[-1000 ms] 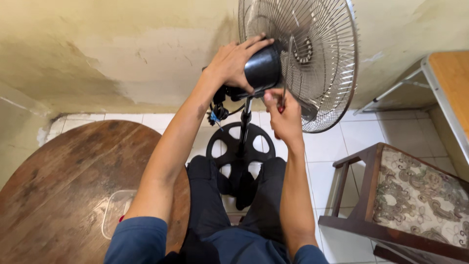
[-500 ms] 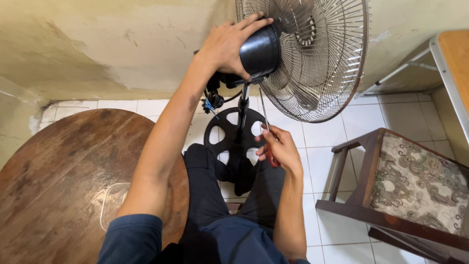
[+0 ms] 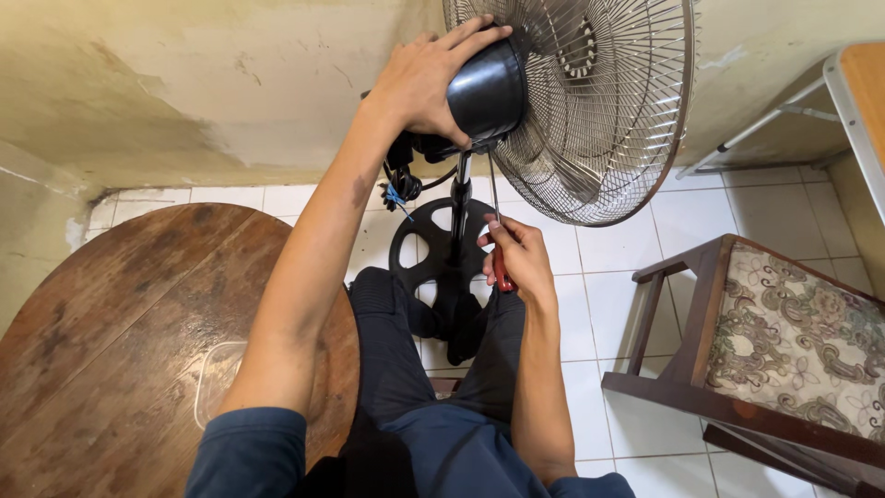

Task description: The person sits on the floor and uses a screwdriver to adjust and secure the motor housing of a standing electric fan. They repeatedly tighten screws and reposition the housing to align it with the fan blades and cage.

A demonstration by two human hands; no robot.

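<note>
The left hand (image 3: 419, 83) has its grip wrapped around the fan's black motor housing (image 3: 487, 92). The right hand (image 3: 518, 258) holds a red-handled screwdriver (image 3: 498, 235) in a tight grip, its shaft pointing up under the housing. A clear plastic container (image 3: 217, 383) lies on the round wooden table (image 3: 111, 332); its contents cannot be told.

A room in a home, we think.

We see white floor tiles (image 3: 618, 304), a stained cream wall (image 3: 203, 83), a round wooden table (image 3: 120, 341), a wooden chair (image 3: 784, 341) with a flowered cushion, and a standing fan (image 3: 590, 101), all ordinary household things.
</note>
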